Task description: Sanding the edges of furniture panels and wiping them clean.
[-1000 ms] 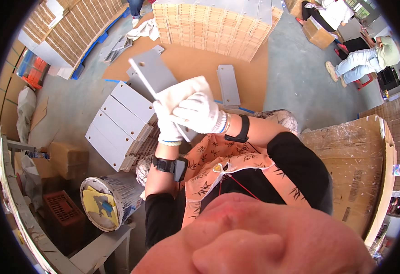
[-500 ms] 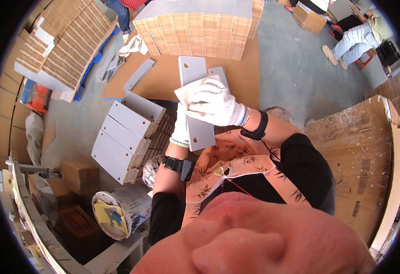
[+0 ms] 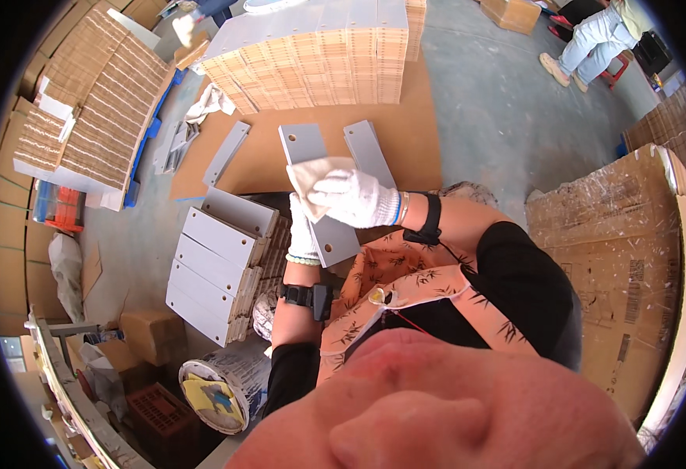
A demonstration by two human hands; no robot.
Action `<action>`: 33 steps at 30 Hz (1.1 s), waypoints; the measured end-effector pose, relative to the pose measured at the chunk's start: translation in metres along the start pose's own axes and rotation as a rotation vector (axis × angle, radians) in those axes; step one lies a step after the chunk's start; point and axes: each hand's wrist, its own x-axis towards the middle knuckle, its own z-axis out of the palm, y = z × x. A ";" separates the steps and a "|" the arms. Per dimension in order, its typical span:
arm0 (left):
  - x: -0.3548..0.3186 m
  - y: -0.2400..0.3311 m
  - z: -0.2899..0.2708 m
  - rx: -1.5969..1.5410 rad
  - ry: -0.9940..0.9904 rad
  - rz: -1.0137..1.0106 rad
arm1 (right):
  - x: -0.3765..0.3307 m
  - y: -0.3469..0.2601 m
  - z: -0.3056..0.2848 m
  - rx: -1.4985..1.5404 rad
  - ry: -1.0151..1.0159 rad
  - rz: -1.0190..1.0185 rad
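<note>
Head view: smooth, flat grey panel (image 3: 304, 147), pierced near each end, with its long axis fore-and-aft, canted left at the far end. Left hand (image 3: 304, 229), in white knit: grasping its left edge, partly hidden. Right hand (image 3: 356, 199), likewise gloved: clenched on a soft, folded beige cloth (image 3: 305, 174) across the panel's middle.

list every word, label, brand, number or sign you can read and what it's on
No text is legible.
Large cardboard box, right: barcode-like mark and small dark print, too small and blurred to read.
Held grey panel: no lettering visible.
Stacked grey panels, left: no lettering visible, only holes.
</note>
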 end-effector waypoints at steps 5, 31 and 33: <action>0.036 -0.006 -0.066 -0.215 -0.282 -0.188 | -0.008 -0.009 0.015 0.207 0.054 0.026; 0.006 0.006 -0.009 -0.008 -0.032 0.094 | 0.008 0.001 0.010 -0.077 0.108 0.137; -0.017 0.005 0.010 0.011 0.036 0.096 | 0.013 0.012 -0.002 -0.096 0.118 0.280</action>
